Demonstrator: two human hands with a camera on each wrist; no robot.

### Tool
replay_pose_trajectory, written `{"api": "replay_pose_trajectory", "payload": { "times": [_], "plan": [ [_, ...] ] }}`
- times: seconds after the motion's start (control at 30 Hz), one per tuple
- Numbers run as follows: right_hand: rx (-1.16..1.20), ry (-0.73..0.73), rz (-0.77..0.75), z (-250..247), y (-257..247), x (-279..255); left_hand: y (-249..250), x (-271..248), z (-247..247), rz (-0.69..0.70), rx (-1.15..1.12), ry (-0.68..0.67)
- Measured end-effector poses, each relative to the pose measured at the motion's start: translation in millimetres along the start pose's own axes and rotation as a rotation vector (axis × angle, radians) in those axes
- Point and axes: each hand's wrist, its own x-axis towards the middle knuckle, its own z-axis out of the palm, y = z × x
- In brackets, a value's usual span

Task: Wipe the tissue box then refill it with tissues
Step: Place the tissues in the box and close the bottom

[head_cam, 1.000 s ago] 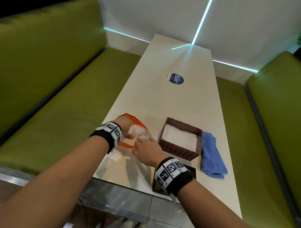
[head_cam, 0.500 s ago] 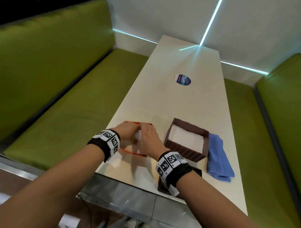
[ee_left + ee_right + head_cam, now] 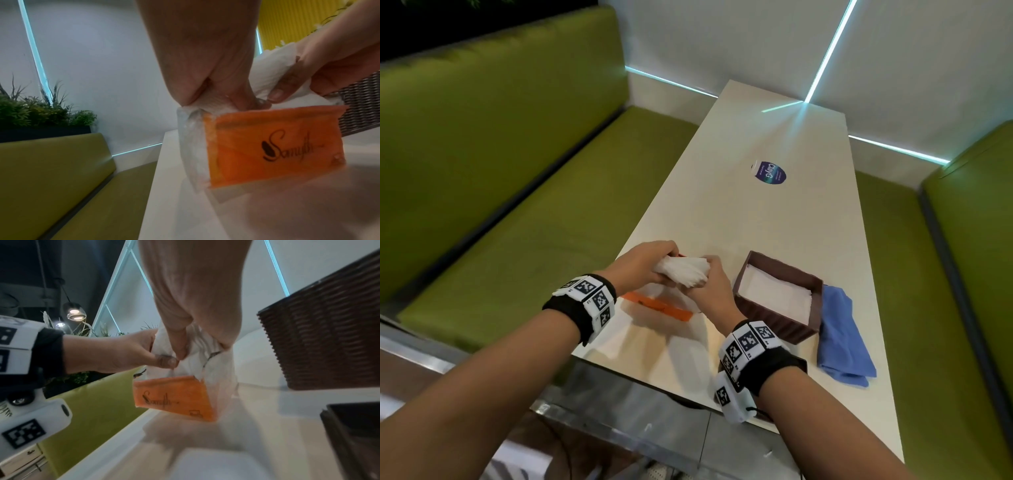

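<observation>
so both hands are on the same wad of tissues (image 3: 683,273) here, pulling it up out of the orange pack (image 3: 661,306) at the near left of the worktop (image 3: 722,212). The left hand (image 3: 643,263) has its fingers curled round the left end of the stack, the right hand (image 3: 710,289) is pinching the right end, thumb on the front. In the wrist views the pack's clear wrapper (image 3: 192,146) looks dragged up with the tissues, and the orange part seems partly off the surface, though I can't say for sure

The tissue box (image 3: 779,296) sits open just right of the hands, with a layer of white tissue already lying flat in it. Blue cloth (image 3: 840,339) is touching its right side, so I'd guess the wiping part is done and this is a refill load

How I'd do this bit: squeeze the stack evenly at both ends so the middle sheets don't sag or fan out, and lift straight up rather than at an angle. If the wrapper clings on, free one hand to pin it down. Then carry the stack level over to the box and lower it in flat, edges lined up with the walls
</observation>
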Motion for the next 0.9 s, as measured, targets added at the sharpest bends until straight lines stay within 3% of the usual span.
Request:
{"api": "replay_pose_trajectory", "payload": {
  "times": [0.2, 0.33, 0.43, 0.73, 0.9],
  "plan": [
    [0.044, 0.064, -0.06, -6, -10, -1, 16, 12, -12, 0.097, 0.187, 0.087],
    [0.116, 0.051, -0.087, -14, -14, -6, 21, 18, -23, 0.076, 0.328, 0.075],
    [0.154, 0.071, -0.09, -21, -16, -9, 20, 20, -30, 0.031, 0.311, 0.067],
    [0.285, 0.096, -0.099, -44, -24, -18, 23, 22, -47, -0.082, -0.148, 0.065],
    [0.525, 0.098, -0.042, -65, -27, -17, 36, 17, -58, -0.118, -0.461, 0.068]
  ]
}}
